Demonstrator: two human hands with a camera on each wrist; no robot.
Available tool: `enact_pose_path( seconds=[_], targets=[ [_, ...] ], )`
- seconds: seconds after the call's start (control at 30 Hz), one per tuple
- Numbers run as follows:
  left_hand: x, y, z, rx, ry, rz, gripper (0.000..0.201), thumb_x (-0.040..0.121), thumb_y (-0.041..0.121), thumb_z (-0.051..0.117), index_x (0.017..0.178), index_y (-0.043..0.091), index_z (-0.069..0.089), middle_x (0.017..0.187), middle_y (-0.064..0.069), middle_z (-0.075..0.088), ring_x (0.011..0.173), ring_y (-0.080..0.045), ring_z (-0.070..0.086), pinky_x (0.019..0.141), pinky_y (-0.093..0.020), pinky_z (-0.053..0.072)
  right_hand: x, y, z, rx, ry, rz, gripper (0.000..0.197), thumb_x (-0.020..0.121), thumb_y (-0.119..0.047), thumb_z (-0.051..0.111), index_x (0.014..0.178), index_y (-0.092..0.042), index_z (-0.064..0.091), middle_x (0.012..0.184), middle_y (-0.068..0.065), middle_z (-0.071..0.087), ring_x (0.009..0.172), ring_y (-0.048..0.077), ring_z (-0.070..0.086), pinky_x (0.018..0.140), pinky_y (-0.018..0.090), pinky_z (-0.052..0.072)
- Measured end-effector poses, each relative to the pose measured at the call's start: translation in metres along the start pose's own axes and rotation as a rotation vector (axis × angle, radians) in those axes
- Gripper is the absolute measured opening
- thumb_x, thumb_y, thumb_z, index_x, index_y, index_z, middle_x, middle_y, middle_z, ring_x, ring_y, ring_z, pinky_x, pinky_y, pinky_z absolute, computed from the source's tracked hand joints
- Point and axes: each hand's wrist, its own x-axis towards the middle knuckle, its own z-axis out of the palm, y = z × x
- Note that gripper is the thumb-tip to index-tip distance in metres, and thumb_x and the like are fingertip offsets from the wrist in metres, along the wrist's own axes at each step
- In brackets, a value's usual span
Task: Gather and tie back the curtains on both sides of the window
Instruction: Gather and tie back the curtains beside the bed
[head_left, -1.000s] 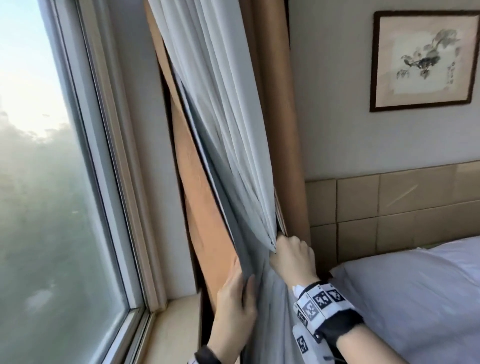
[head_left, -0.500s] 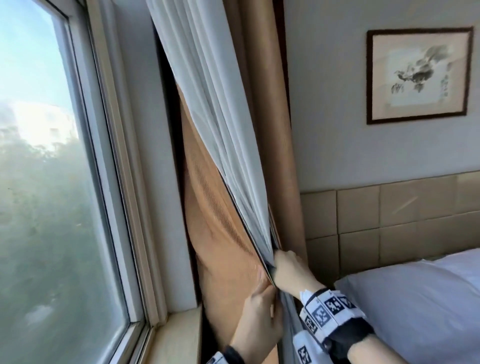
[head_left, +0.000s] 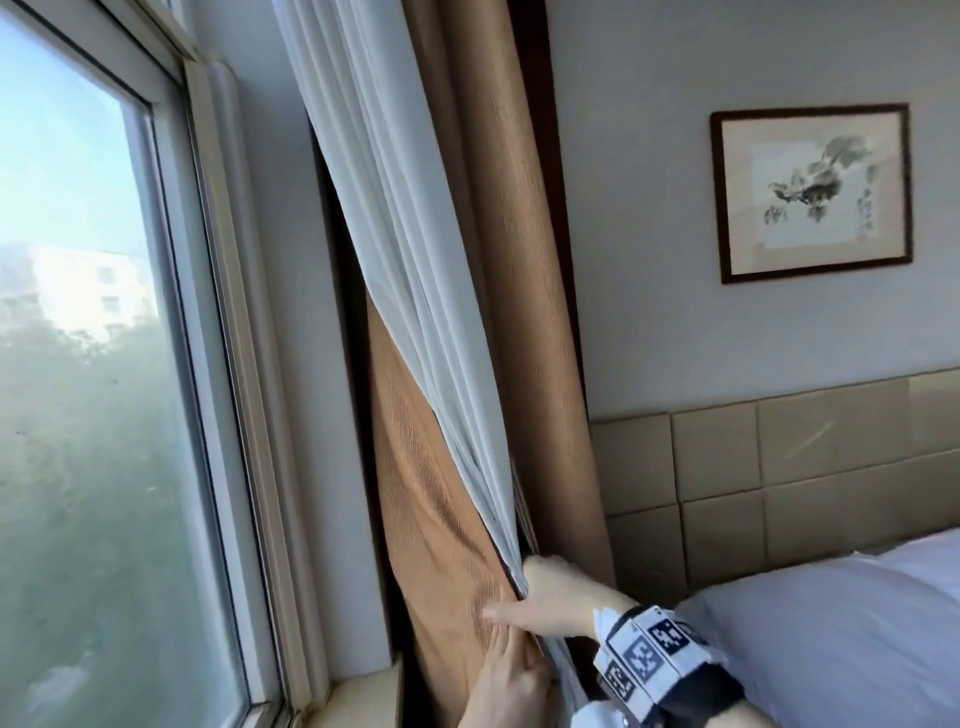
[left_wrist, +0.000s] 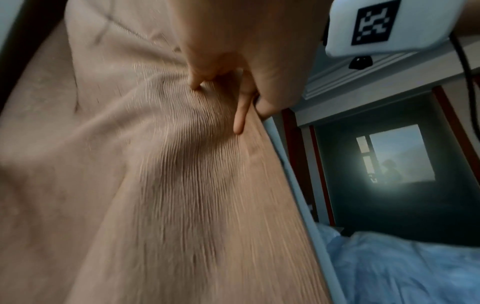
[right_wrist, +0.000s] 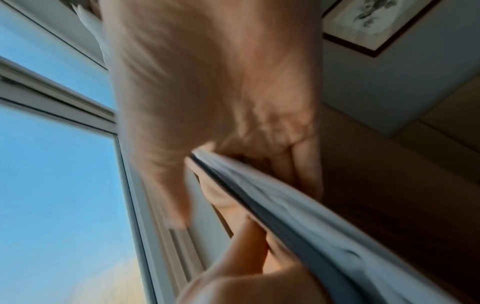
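Note:
A white sheer curtain (head_left: 405, 260) runs down from the top and narrows into my right hand (head_left: 550, 592). That hand grips the gathered sheer (right_wrist: 298, 216), fingers curled round it and thumb stretched left over the tan curtain (head_left: 431, 519). Just below, my left hand (head_left: 506, 675) lies on the tan curtain (left_wrist: 155, 185) near its edge. In the left wrist view its fingers (left_wrist: 239, 119) press into the bunched fabric, and what looks like the thumb sits behind the edge. A second tan fold (head_left: 530, 312) hangs straight behind the sheer.
The window (head_left: 78, 364) and its frame fill the left, with a sill (head_left: 363, 696) at the bottom. A bed with white bedding (head_left: 831, 623) lies close on the right, below a padded headboard (head_left: 779, 467) and a framed picture (head_left: 810, 192).
My left hand has left the sheer and moved right onto the tan curtain, drawing it toward the right hand. The right hand keeps its grip and its thumb now reaches left.

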Motion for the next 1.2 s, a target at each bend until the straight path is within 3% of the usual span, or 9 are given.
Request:
enact_pose_path(
  seconds=[0.07,0.13,0.27,0.37,0.47,0.57,0.67,0.97,1.2],
  targets=[
    [-0.014,0.017,0.001,0.258,-0.012,-0.038,0.042,0.069,0.018,0.063,0.104,-0.005,0.068,0.148,-0.028,0.033,0.135,-0.035,0.037,0.103,-0.035,0.04,0.003,-0.001,0.003,-0.042,0.073,-0.024,0.031,0.09,-0.042,0.052,0.101,-0.013,0.057,0.107,0.007,0.061,0.101,0.025,0.061,0.079,0.026,0.045],
    [-0.026,0.028,-0.017,0.443,-0.046,-0.011,0.049,0.075,0.027,0.058,0.11,-0.007,0.066,0.142,-0.041,0.031,0.137,-0.049,0.027,0.109,-0.044,0.032,0.008,-0.002,0.001,-0.037,0.086,-0.021,0.029,0.093,-0.031,0.05,0.107,-0.008,0.058,0.113,0.012,0.062,0.102,0.028,0.062,0.078,0.025,0.045],
    [-0.039,0.048,-0.071,0.209,-0.288,-0.003,0.045,0.09,0.053,0.049,0.113,0.02,0.067,0.159,-0.01,-0.005,0.146,-0.021,0.02,0.114,-0.027,0.028,0.011,0.0,0.001,-0.051,0.081,-0.014,0.032,0.093,-0.027,0.049,0.117,-0.006,0.053,0.123,0.014,0.056,0.104,0.028,0.057,0.084,0.031,0.047],
    [-0.027,0.051,-0.112,-0.142,-0.155,-0.212,0.033,0.093,0.051,0.051,0.101,0.028,0.073,0.143,0.008,0.048,0.109,0.0,0.06,0.096,-0.024,0.047,0.008,0.0,0.004,-0.034,0.103,-0.04,0.03,0.095,-0.031,0.054,0.111,-0.006,0.053,0.109,0.007,0.051,0.092,0.022,0.052,0.075,0.029,0.041],
    [0.001,0.052,-0.142,-0.316,0.117,-0.431,0.041,0.087,0.058,0.055,0.107,0.024,0.064,0.101,0.012,0.069,0.093,-0.002,0.065,0.081,-0.023,0.053,0.005,0.0,0.013,0.007,0.142,-0.053,0.031,0.096,-0.033,0.054,0.115,-0.008,0.054,0.102,0.001,0.042,0.09,0.018,0.05,0.077,0.029,0.04],
    [0.03,0.059,-0.149,-0.426,0.091,-0.639,0.09,0.063,0.081,0.062,0.12,0.014,0.042,0.107,0.003,0.062,0.094,-0.01,0.062,0.079,-0.031,0.056,0.004,-0.002,0.024,0.001,0.179,-0.082,0.027,0.095,-0.033,0.051,0.105,-0.009,0.058,0.095,0.002,0.053,0.081,0.019,0.058,0.072,0.033,0.049],
    [0.047,0.078,-0.137,-0.34,0.138,-0.726,0.106,0.064,0.067,0.074,0.135,0.005,0.025,0.12,-0.005,0.054,0.105,-0.021,0.057,0.081,-0.031,0.053,-0.008,-0.009,0.03,-0.031,0.225,-0.14,0.031,0.095,-0.033,0.05,0.115,-0.01,0.058,0.088,0.002,0.059,0.08,0.019,0.061,0.069,0.031,0.051],
    [0.045,0.085,-0.109,-0.253,0.258,-0.61,0.06,0.075,0.018,0.067,0.123,0.004,0.034,0.12,-0.013,0.05,0.107,-0.028,0.053,0.084,-0.033,0.047,-0.033,0.005,0.039,-0.101,0.092,-0.166,0.034,0.089,-0.024,0.065,0.115,-0.006,0.051,0.1,0.005,0.055,0.1,0.023,0.056,0.075,0.027,0.039],
    [0.034,0.068,-0.113,-0.229,0.225,-0.509,0.063,0.078,0.03,0.073,0.127,0.008,0.04,0.118,-0.005,0.054,0.109,-0.02,0.054,0.086,-0.025,0.042,-0.034,0.016,0.052,0.084,0.126,-0.176,0.06,0.094,-0.016,0.052,0.149,-0.02,0.027,0.122,0.021,0.061,0.116,0.031,0.056,0.1,0.036,0.044]
  ],
)
